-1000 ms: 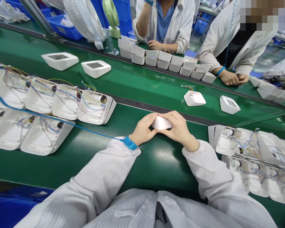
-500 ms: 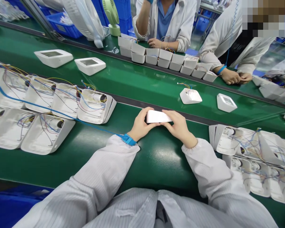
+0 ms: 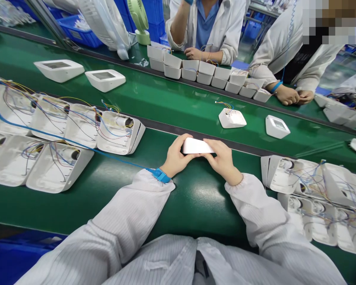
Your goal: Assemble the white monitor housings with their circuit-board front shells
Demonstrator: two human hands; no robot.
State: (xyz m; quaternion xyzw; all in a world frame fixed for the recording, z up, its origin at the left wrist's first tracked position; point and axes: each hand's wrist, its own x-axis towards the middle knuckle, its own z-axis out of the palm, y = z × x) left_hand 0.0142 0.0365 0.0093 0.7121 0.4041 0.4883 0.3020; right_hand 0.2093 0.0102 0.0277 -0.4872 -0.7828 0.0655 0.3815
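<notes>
A white plastic housing (image 3: 198, 146) with a smooth, wedge-like outline is held between my two hands, just above the green bench near its far edge. My left hand (image 3: 178, 156) grips its left end, fingers over the top and thumb below. On the opposite end, my right hand (image 3: 221, 158) is closed in the same way. Only a plain side of the housing faces me; its other sides are hidden. A blue wrist strap (image 3: 161, 175) with a cord circles my left wrist.
Open white housings with wires (image 3: 115, 132) stand in rows at left, and more wired housings (image 3: 287, 174) at right. Beyond the bench, a green conveyor belt (image 3: 166, 105) carries several white units. Two co-workers (image 3: 207, 31) sit across, behind stacked housings (image 3: 190, 71).
The white units on the belt have shifted a little to the left. My hands and the held housing have stayed almost still.
</notes>
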